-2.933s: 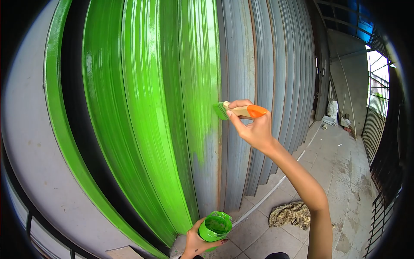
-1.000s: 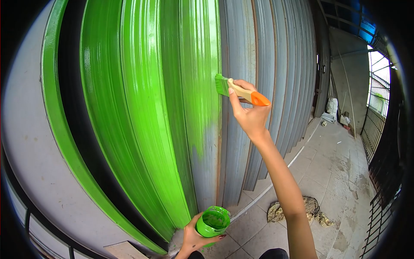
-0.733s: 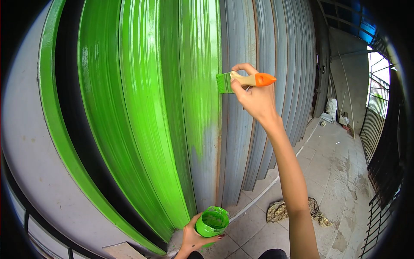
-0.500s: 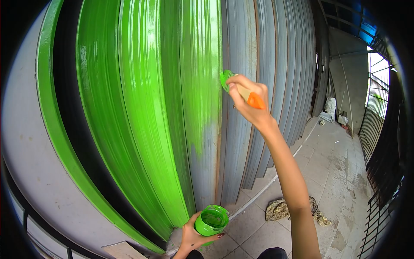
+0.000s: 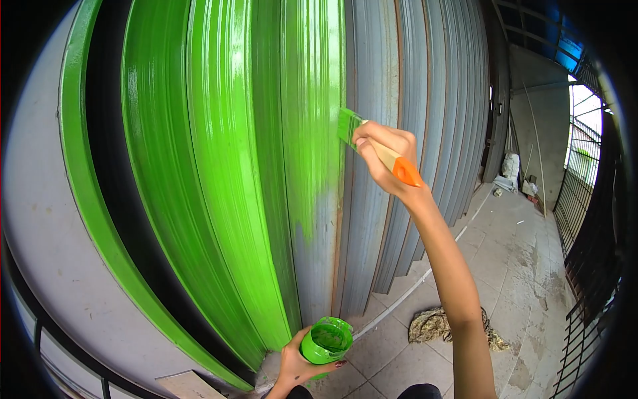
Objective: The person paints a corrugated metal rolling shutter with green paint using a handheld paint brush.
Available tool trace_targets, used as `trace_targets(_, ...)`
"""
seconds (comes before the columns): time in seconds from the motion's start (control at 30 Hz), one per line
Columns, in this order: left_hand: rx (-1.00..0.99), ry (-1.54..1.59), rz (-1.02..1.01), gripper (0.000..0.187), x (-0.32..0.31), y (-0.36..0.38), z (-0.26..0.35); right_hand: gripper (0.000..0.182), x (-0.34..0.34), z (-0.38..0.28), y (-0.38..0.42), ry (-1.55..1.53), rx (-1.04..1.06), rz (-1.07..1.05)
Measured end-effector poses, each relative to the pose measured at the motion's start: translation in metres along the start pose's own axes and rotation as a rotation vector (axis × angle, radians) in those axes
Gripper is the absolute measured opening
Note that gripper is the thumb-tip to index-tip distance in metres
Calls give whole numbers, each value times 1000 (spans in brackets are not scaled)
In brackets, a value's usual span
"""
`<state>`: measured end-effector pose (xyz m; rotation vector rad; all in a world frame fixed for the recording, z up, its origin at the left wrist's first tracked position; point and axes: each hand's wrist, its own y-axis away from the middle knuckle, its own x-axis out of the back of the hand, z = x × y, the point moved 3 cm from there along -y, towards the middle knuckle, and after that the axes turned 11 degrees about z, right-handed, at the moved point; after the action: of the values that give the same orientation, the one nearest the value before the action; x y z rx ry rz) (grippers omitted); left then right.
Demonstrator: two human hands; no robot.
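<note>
My right hand [image 5: 389,156] is closed round a paintbrush [image 5: 379,151] with a pale wooden handle and an orange end. Its green-coated bristles meet the edge where the painted part of the folded metal door [image 5: 372,80] borders bare grey metal. Fresh green paint [image 5: 309,133] covers this panel above, ending raggedly lower down. Low in the view, my left hand [image 5: 297,368] grips an open paint pot [image 5: 327,340], smeared green inside and out, upright near the door's foot.
A crumpled, stained cloth [image 5: 428,324] lies on the tiled floor [image 5: 492,266]. A pale floor track [image 5: 399,302] runs away along the door. White bags and rubble [image 5: 510,169] sit at the far end, with a metal grille [image 5: 577,213] on the right.
The brush has tilted and shows its flat side and more of its orange handle end. My right hand has shifted slightly right and down; the left hand with the pot stays in place.
</note>
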<state>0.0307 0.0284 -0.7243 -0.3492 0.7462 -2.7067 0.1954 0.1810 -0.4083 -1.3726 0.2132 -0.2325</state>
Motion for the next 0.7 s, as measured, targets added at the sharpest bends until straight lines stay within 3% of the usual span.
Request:
trace_targets(0.13, -3, -16, -7, 84, 1, 2, 1, 8, -4, 5, 16, 48, -148, -212)
trace_targets(0.23, -29, -25, 2, 84, 2, 1, -2, 9, 2, -1, 21, -74, -185, -123)
trace_targets(0.33, -15, -30, 5, 85, 2, 1, 2, 8, 1, 1, 30, 48, -98, -5)
trace_targets(0.43, -10, -18, 6, 86, 3, 2, 3, 7, 0, -2, 57, 9, -131, -223)
trace_targets(0.53, -22, -13, 8, 86, 3, 1, -1, 6, 8, -13, 57, -8, -121, -64)
trace_targets(0.7, -10, -18, -4, 85, 1, 0, 1, 6, 3, -12, 85, 19, -197, -206)
